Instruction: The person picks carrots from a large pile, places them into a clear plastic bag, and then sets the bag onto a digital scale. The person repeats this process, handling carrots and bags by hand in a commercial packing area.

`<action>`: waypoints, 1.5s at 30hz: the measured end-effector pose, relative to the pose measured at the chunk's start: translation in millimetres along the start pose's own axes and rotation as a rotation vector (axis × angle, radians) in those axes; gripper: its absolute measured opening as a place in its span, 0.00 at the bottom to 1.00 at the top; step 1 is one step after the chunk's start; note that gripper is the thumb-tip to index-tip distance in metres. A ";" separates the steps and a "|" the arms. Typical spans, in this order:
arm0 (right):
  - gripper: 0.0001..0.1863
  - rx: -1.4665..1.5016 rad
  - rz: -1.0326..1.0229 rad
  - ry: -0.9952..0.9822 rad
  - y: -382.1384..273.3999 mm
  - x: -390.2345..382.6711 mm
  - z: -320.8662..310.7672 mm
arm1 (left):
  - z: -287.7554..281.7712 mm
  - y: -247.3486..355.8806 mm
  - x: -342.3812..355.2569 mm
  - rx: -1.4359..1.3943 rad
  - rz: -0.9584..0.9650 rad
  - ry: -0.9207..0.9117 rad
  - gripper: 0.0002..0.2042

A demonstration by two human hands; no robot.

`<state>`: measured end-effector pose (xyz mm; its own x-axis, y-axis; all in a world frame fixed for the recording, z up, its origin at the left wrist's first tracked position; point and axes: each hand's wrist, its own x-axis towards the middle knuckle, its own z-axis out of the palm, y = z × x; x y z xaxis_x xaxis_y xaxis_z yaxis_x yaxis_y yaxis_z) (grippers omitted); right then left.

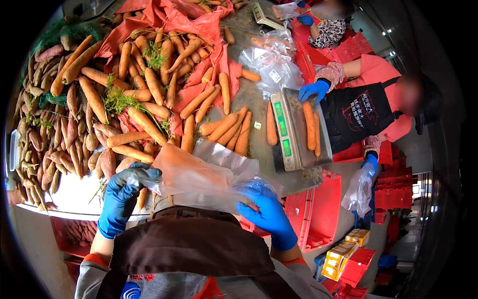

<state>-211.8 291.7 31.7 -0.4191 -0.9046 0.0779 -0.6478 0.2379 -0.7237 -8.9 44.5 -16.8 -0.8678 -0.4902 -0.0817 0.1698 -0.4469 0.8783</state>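
My left hand (124, 192), in a blue glove, pinches one end of a clear plastic bag (196, 177). My right hand (261, 212), also blue-gloved, grips the bag's other end, its fingertips partly behind the film. Beyond the bag lie a bunch of loose carrots (221, 127), a heap of carrots on red sheeting (219, 27) and a pile of sweet potatoes (69, 149) at the left. To the right is a weighing scale (294, 114) with two carrots (313, 127) on its pan and another carrot (271, 124) beside it.
A co-worker (368, 99) stands at the right, one gloved hand at the scale's carrots, the other holding a bag. Another person (323, 37) works beyond, near a second scale (269, 15). Red crates (323, 209) and yellow boxes (338, 259) stand below right. More bags (269, 70) lie on the metal table (249, 99).
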 end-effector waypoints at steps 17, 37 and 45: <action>0.18 0.565 0.119 -0.190 97.4 127.9 163.6 | -23.3 -27.3 -10.1 -0.019 -0.241 -0.346 0.13; 0.36 -0.188 0.064 -0.024 75.2 168.9 212.7 | -32.9 -27.0 0.5 -0.008 -0.266 -0.424 0.11; 0.21 0.388 0.162 -0.239 122.0 123.9 154.3 | -31.9 -33.4 -3.1 -0.002 -0.268 -0.412 0.13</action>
<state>-244.5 154.1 -152.7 -0.3075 -0.9337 -0.1837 -0.2820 0.2738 -0.9195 3.0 37.1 -60.9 -0.9936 -0.0209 -0.1107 -0.0839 -0.5185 0.8509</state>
